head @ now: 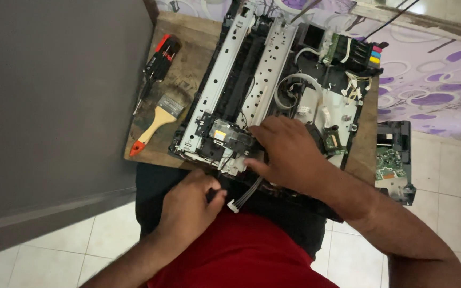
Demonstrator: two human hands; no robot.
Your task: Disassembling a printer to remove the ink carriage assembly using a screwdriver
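Printer: an opened printer chassis (252, 69) lay on a small wooden bench (188, 37), its near edge overhanging toward the person's lap.
Right hand: the right hand (289, 154) rested palm down on the near edge of the chassis, fingers spread and gripping nothing, thumb beside the carriage block (225, 136).
Left hand: the left hand (188, 210) was curled shut around a small dark tool just below the chassis edge; the tool's kind could not be told.
Cable: a grey wire bundle with a white connector (233, 205) hung between the hands.
Bench, left part: a paintbrush (153, 130) and a red-and-black screwdriver (158, 61) lay beside the chassis.
Floor: a separate circuit-board part (393, 160) sat right of the bench.
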